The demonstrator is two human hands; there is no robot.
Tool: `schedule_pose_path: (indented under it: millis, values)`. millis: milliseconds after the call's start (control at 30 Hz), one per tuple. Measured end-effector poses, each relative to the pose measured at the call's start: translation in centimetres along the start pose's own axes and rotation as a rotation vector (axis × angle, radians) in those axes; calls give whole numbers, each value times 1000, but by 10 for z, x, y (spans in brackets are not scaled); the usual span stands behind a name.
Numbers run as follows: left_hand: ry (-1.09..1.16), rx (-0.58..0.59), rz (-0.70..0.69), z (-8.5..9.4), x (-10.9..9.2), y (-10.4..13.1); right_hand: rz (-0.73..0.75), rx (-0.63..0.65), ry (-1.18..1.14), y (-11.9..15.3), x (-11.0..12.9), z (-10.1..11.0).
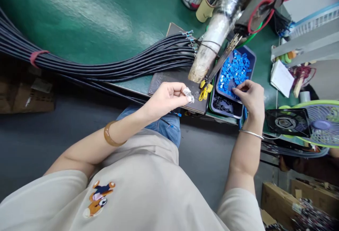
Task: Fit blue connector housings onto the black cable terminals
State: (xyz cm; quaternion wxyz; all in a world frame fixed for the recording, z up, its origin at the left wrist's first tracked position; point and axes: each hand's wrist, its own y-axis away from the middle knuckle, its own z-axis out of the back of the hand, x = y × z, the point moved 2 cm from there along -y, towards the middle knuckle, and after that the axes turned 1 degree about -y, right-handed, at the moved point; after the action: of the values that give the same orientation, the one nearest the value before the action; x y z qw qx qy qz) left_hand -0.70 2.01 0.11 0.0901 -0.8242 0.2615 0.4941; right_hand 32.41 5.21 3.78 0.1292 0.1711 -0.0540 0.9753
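My left hand (pixel 173 96) is closed in a pinch above the edge of a dark board (pixel 174 82). White crumpled material (pixel 188 95) covers its thumb and finger tips; whether anything else is between them cannot be made out. Over a grey-blue bin (pixel 253 56), my right hand (pixel 250 95) has its thumb and fingers drawn together at the near side of small blue plastic connector parts (pixel 234 70). What it pinches, if anything, is hidden. Small black parts (pixel 222 104) lie in the bin's nearer section, just left of that hand.
A bundle of black cables (pixel 127 65) runs across the green table (pixel 87 15) onto the board. A taped pipe (pixel 209 47) slants down between my hands, beside yellow-handled pliers (pixel 205 90). Red-handled scissors (pixel 261 15) hang above the bin. A green fan (pixel 321 125) stands at right.
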Motion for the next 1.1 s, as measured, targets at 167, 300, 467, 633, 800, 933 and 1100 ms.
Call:
schedule_pose_path:
  millis: [167,300,467,633,800,933,1100]
  values:
    - [-35,-17,24,-4,2,-2,99,-325,21,33,25,3]
    - [-108,-47,33,-7,3,-5,223,-532,-110,76,56,9]
    - [-177,-70,-10,-9,3,-7,171,-308,-646,120,90,-18]
    - [-246,-66,-4,-10,5,-9,205,-265,-700,146,119,-50]
    - [-278,-44,-3,-9,6,-9,352,-480,-591,151,130,-59]
    - [-278,-24,0,-9,6,-9,438,-464,-583,150,131,-62]
    - [-264,-59,-15,-9,6,-11,479,-452,-559,150,131,-66]
